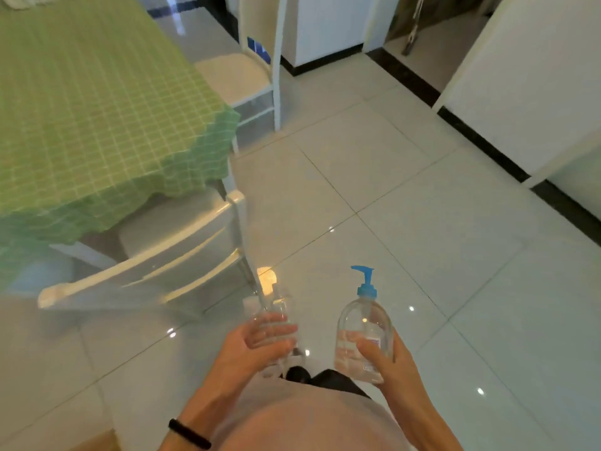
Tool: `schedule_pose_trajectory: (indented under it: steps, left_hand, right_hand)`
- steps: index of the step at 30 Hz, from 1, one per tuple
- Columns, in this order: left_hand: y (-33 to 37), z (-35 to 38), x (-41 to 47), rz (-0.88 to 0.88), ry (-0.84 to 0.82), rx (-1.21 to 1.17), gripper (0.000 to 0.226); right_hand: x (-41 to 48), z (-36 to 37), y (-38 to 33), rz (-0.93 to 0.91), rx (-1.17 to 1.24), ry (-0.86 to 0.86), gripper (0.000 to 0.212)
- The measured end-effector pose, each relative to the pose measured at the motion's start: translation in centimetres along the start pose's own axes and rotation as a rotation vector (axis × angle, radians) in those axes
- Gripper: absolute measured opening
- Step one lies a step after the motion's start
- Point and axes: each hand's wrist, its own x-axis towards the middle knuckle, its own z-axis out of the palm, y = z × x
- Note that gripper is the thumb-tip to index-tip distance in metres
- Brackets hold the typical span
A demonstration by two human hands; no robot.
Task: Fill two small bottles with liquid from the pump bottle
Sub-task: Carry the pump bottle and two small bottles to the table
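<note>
Person stands over a glossy tiled floor (pixel 422 222), nothing set down yet. Both task items are carried in the air in front of the body, not resting on any surface. The left hand (pixel 257 349) is cupped with its fingers curled round the small bottles (pixel 276 309). They are clear and bunched together in one grip. It looks like two, but blur and transparency keep the count unsure. The right hand (pixel 387 359) wraps the lower body of the pump bottle (pixel 362 330), thumb across the front near the label, bottle roughly upright with the blue pump head (pixel 366 281) at the top. The two loads are near each other but apart. The table (pixel 97 109) with its green checked cloth lies ahead on the left, a white chair (pixel 182 242) tucked at its near edge. Handling, as I judge it: the small bottles are probably light, thin-walled and smooth, easily slipping against one another in a single grip, so better taken one at a time round the body below the neck. The pump bottle is likely the heavier item, stiff clear plastic. Its liquid level is hard to read. Hold it low round the belly or by the collar under the pump, never by the spout. A dark wristband (pixel 190 434) sits on the left forearm.
</note>
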Motion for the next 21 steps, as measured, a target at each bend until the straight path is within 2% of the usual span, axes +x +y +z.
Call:
schedule_pose_trajectory:
  steps: [2,7,9,16,21]
  left_hand:
    - [0.8,0.8,1.4,-0.008,-0.01,0.032,0.068]
    - [2.6,0.5,4.5,-0.038,-0.003,0.105,0.053]
    - [3.4,0.0,6.1,-0.047,0.018,0.11,0.048]
    - [8.1,-1.6,13.8,-0.034,0.04,0.035,0.053]
    - [12.2,-2.9,19.5,-0.051,0.031,-0.035,0.048]
  right_hand:
    - [0.7,-1.4,-0.7,0.027,0.037,0.041,0.105]
    - [3.8,-2.2,-2.0,0.102,0.031,0.078,0.064]
    - [5.6,-1.7,-3.0,0.118,0.008,0.073,0.061]
    - [12.5,2.1,-9.4,0.081,0.03,0.036,0.069]
    - [17.5,4.2,-16.0,0.035,0.023,0.009,0.108]
